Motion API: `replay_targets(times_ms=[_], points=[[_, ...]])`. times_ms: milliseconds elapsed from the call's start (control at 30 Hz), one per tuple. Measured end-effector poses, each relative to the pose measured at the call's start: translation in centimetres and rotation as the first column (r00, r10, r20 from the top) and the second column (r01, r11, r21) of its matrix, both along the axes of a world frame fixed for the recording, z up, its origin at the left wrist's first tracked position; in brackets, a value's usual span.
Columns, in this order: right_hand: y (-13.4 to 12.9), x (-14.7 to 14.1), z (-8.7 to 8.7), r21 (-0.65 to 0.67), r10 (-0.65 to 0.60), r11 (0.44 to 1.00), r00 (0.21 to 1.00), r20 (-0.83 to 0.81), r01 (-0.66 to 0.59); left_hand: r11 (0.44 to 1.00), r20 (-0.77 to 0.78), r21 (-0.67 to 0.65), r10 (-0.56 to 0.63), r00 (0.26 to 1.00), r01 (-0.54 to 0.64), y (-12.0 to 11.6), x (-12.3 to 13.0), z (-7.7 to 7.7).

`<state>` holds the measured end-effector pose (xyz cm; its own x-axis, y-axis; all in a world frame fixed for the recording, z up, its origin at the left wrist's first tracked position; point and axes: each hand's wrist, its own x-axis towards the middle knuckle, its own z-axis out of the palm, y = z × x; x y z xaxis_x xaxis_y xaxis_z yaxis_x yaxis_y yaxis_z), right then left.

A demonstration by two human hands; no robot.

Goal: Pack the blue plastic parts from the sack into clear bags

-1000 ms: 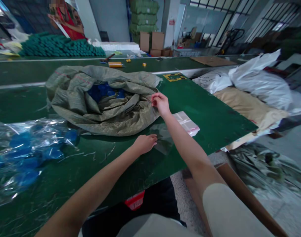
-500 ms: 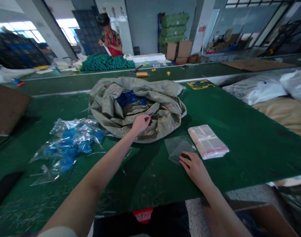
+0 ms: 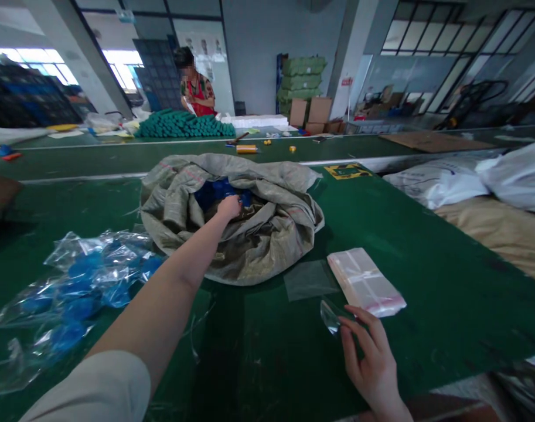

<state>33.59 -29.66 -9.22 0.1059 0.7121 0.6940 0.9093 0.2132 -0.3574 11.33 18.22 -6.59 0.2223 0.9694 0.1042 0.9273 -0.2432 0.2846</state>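
A grey-green woven sack [image 3: 267, 246] lies bunched on the green table [image 3: 425, 316], with blue objects [image 3: 214, 194] showing in its mouth. My left hand [image 3: 229, 207] reaches into that opening and touches the blue objects, its fingers partly hidden. My right hand [image 3: 368, 357] sits near the table's front, pinching a small curled piece of clear plastic [image 3: 331, 315]. Just beyond it lie a stack of clear resealable bags [image 3: 364, 281] with red strips and a single flat clear bag [image 3: 310, 279].
A torn clear plastic bag of blue objects [image 3: 91, 281] lies at the table's left. White sacks [image 3: 438, 181] and a tan sheet [image 3: 496, 234] lie beyond the right edge. A co-worker [image 3: 197, 88] stands at the far bench behind green bundles [image 3: 179, 125].
My left hand has moved from the sack's front fold into its opening. My right hand has left the flat bag, drawn nearer me, and now pinches the clear piece.
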Motion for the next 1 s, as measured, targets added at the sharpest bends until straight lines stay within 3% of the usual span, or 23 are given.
replay_targets(times_ms=[167,267,367,433,533,600,667,767,867,933,1000], points=[[-1.2,0.1,0.1,0.046,0.022,0.999,0.996,-0.089,-0.018,0.996,-0.02,-0.079,-0.034,0.999,0.032,2.2,0.8,-0.1],[-1.4,0.2,0.2,0.106,-0.028,0.993,0.985,-0.17,0.046,0.997,0.019,-0.071,-0.039,0.999,0.041,1.6,0.5,0.3],[-0.8,0.2,0.2,0.112,-0.066,0.987,0.925,-0.374,0.115,1.0,0.098,-0.006,-0.023,0.995,0.024,-0.1,0.0,1.5],[0.1,0.1,0.4,0.066,-0.083,0.987,0.812,-0.578,0.148,0.998,0.159,0.065,-0.032,0.987,0.022,-2.1,-0.3,2.6],[2.3,-0.5,1.4,0.014,-0.03,0.997,0.524,-0.851,0.079,0.981,0.232,0.155,-0.151,0.961,0.117,-6.7,-1.3,3.6],[4.3,-1.3,2.3,0.019,0.006,0.999,0.357,-0.934,0.034,0.946,0.241,0.174,-0.309,0.92,0.273,-10.6,-2.6,3.4],[6.4,-2.1,2.9,0.018,0.018,1.0,0.258,-0.966,-0.005,0.884,0.184,0.144,-0.465,0.866,0.444,-14.7,-4.1,2.4],[9.6,-3.6,3.2,-0.013,0.001,0.997,0.19,-0.982,-0.077,0.851,0.057,0.047,-0.525,0.849,0.523,-19.4,-6.4,0.3],[12.6,-5.3,3.0,-0.019,0.013,0.985,0.187,-0.982,-0.17,0.864,-0.029,-0.064,-0.503,0.864,0.5,-21.5,-7.9,-0.9],[14.6,-6.5,3.1,-0.026,0.019,0.977,0.205,-0.978,-0.213,0.875,0.006,-0.057,-0.482,0.876,0.481,-22.0,-8.3,-0.5],[16.4,-7.8,3.4,-0.013,0.036,0.976,0.223,-0.974,-0.216,0.882,0.175,-0.016,-0.462,0.869,0.472,-22.4,-8.5,0.6]])
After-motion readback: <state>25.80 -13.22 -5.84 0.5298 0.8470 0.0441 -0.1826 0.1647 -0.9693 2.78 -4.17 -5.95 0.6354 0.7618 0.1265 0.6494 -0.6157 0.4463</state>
